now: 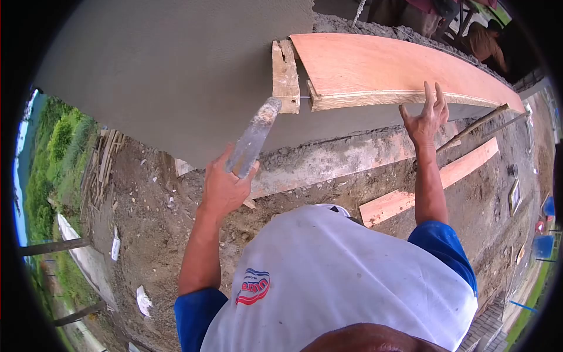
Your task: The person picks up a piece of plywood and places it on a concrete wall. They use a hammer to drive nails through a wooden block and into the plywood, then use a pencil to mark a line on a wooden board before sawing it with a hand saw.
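My left hand (226, 185) is closed round a flat grey metal blade (254, 138) that looks like a trowel. Mortar clings to its rounded tip, close to the lower end of a short upright wood block (286, 76). The handle is hidden by my hand. My right hand (427, 120) is open, with fingers stretched up at the front edge of a long pinkish plywood form board (387, 64). Its fingertips appear to touch that edge. A narrow gap separates the block from the board's left end.
A smooth grey plastered wall (170, 64) fills the upper left. Below lie a loose plank (431, 182) and rough dirt ground (146, 217). A slanted wooden prop (472, 126) stands right of my right hand. Another person (485, 44) is at the upper right.
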Available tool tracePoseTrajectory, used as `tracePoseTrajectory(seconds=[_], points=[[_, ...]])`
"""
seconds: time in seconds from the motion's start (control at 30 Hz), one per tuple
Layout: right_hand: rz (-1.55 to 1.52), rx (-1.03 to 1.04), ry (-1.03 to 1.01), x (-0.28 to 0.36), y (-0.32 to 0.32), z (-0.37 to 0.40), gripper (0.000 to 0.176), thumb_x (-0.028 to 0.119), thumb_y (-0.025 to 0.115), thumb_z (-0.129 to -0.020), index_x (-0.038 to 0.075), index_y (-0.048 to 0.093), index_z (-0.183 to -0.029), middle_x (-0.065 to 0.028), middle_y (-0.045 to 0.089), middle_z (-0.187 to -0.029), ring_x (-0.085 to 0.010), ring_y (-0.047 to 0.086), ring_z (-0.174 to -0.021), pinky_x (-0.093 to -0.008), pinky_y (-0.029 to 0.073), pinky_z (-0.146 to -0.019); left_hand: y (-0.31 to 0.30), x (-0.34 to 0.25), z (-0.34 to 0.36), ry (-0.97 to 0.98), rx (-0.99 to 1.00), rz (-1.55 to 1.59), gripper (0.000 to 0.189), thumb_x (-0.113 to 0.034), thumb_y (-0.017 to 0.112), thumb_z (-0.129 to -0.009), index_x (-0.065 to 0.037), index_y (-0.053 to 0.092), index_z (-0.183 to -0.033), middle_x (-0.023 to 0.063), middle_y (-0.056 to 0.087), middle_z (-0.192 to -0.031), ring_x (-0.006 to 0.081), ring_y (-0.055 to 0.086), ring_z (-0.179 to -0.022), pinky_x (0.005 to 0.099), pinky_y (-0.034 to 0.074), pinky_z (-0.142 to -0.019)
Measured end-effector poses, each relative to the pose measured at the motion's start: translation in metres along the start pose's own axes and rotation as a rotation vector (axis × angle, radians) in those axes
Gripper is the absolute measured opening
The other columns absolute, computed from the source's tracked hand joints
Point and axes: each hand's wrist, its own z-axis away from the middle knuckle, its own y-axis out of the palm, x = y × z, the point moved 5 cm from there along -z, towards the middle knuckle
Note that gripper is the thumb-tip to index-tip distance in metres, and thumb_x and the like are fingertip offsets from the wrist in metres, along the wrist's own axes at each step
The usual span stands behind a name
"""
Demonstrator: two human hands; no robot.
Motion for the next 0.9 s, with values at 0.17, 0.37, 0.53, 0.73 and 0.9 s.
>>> tracePoseTrajectory(seconds=[0.17,0.37,0.53,0.73,0.9], points=[[-1.222,0.786,0.504,0.122,0.042,0.102,0.053,0.031,0.072,-0.088,-0.009,0.057,-0.12,-0.0143,0.068,-0.099,-0.0182,0.064,-0.09,-0.0329,0.054,-0.079,-0.015,0.013,-0.014,-0.163,-0.014,0.387,0.049,-0.044,0.067,-0.091,0.002,0.056,-0.104,0.0079,0.061,-0.073,0.0166,0.061,-0.069,0.0319,0.048,-0.064],[-1.799,1.075,0.764,0.216,0.092,0.075,0.062,0.053,0.054,-0.096,-0.004,0.057,-0.122,-0.0135,0.067,-0.109,-0.0187,0.065,-0.089,-0.0352,0.054,-0.083,-0.005,0.03,-0.036,-0.141,0.134,0.968,0.054,-0.052,0.062,-0.092,-0.002,0.051,-0.105,0.002,0.053,-0.065,0.0122,0.053,-0.059,0.0284,0.046,-0.054],[-1.927,1.033,0.72,0.232,0.095,0.064,0.063,0.058,0.053,-0.094,0.0,0.058,-0.117,-0.014,0.065,-0.114,-0.0195,0.065,-0.087,-0.0373,0.054,-0.084,-0.005,0.055,-0.03,-0.285,0.077,0.491,0.048,-0.044,0.068,-0.09,0.0,0.052,-0.103,0.0054,0.058,-0.069,0.0157,0.058,-0.06,0.0322,0.05,-0.057],[-1.872,1.055,0.705,0.228,0.096,0.066,0.058,0.055,0.052,-0.096,0.002,0.059,-0.117,-0.0126,0.067,-0.109,-0.0181,0.065,-0.086,-0.0383,0.055,-0.084,-0.058,-0.019,-0.093,-0.077,0.09,-0.209,0.04,-0.029,0.076,-0.083,0.001,0.056,-0.101,0.0161,0.061,-0.072,0.0245,0.058,-0.063,0.0384,0.047,-0.061],[-1.813,1.036,0.698,0.227,0.096,0.066,0.053,0.052,0.053,-0.097,0.004,0.06,-0.117,-0.0094,0.069,-0.104,-0.0162,0.065,-0.082,-0.0364,0.054,-0.082,-0.062,-0.078,-0.155,0.172,0.083,-0.376,0.04,-0.024,0.074,-0.085,-0.001,0.054,-0.111,0.0236,0.062,-0.071,0.0424,0.063,-0.07,0.0461,0.048,-0.065]])
